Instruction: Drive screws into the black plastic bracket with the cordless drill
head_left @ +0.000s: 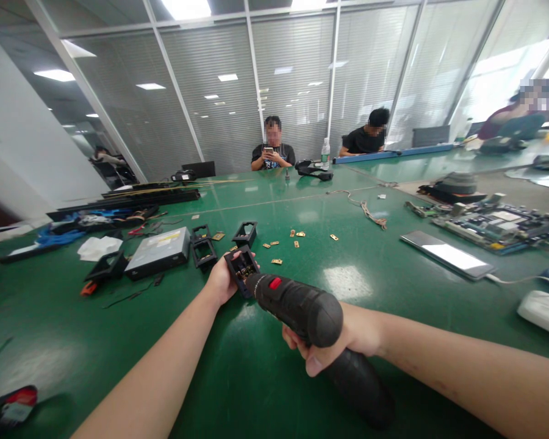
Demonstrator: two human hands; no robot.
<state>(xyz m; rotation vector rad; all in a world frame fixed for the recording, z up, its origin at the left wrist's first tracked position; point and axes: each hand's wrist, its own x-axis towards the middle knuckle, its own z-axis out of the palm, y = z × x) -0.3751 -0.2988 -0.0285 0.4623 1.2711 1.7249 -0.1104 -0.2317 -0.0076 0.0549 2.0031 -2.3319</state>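
My left hand point(221, 281) grips a black rectangular housing point(234, 266) with brass-coloured parts inside, tilted up off the table. Wrapped round the handle of a black cordless drill point(302, 305) with a red switch is my right hand point(333, 341). The drill's front end points into the housing's opening; its tip is hidden there, so contact cannot be made out. Just beyond lie several small brass plates point(277, 261). Similar black frames stand close by, one point(244, 233) behind the housing and another point(204, 253) to its left.
A silver disc drive point(159, 251) lies left, near a white tissue point(99, 248) and blue cables point(59, 236). To the right are a phone point(446, 255), a circuit board point(498, 222) and a white power strip point(544, 314). People sit across the green table point(201, 378), by a bottle point(325, 155).
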